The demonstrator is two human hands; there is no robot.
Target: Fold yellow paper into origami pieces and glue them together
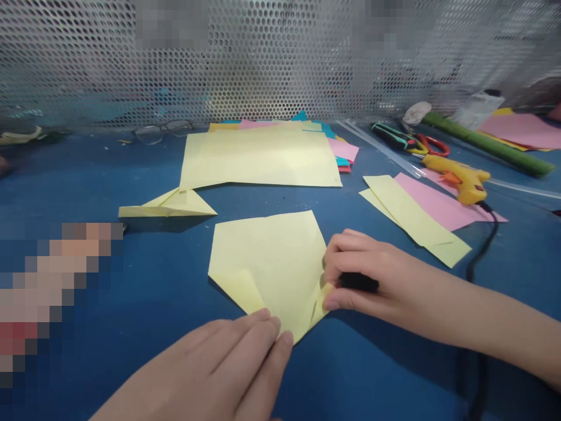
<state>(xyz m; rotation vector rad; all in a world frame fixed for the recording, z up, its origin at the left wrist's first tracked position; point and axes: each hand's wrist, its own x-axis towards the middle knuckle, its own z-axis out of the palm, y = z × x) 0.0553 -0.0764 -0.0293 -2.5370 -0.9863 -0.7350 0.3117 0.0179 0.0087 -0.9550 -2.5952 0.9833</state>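
A sheet of pale yellow paper (280,257) lies in front of me on the blue table, its near edges folded inward toward a point. My left hand (228,356) rests on the near tip, fingers stretched flat and close together, pressing the paper down. At the right edge, my right hand (363,269) pinches the folded corner between thumb and fingers. A dark patch shows in the gap behind that pinch; I cannot make out what it is. Left of the sheet and a little farther off stands a folded yellow paper piece (175,204).
Behind lies a large yellow sheet (258,158) over coloured papers. To the right are yellow strips (412,216), pink paper (438,202), a yellow glue gun (460,175) with a black cord, scissors (432,145) and a green stick (491,143). Eyeglasses (162,131) sit at the back left.
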